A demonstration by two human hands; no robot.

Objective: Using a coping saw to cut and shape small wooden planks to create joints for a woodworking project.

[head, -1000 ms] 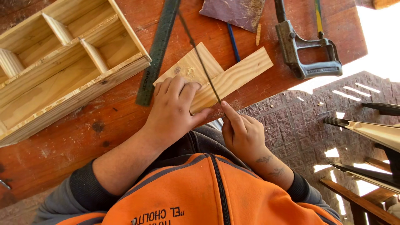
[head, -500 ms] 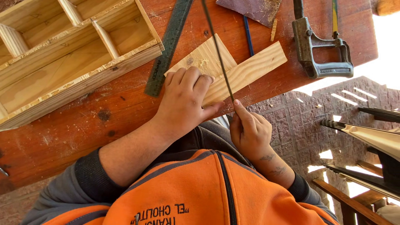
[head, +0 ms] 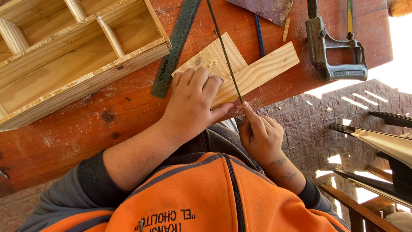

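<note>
Two light wooden pieces lie overlapped on a red-brown workbench [head: 64, 129]: a squarish board [head: 212, 53] and a narrow plank [head: 268, 66]. My left hand [head: 193, 101] presses flat on them, fingers spread over the board. A thin dark metal blade [head: 223, 51] runs across the wood from the top edge down to the bench edge. My right hand [head: 259, 133] pinches the blade's lower end, just off the edge of the bench.
A wooden box with compartments [head: 86, 64] fills the upper left. A dark metal ruler [head: 176, 47] lies beside the board. Sandpaper [head: 270, 8], a blue pencil [head: 259, 30] and a metal clamp-like tool [head: 334, 51] sit at the back. Paved floor and metal bars [head: 377, 141] are at right.
The view has shifted, so the bench and box sit further right in frame. My left hand stays pressed on the wood and my right hand keeps hold of the blade's end.
</note>
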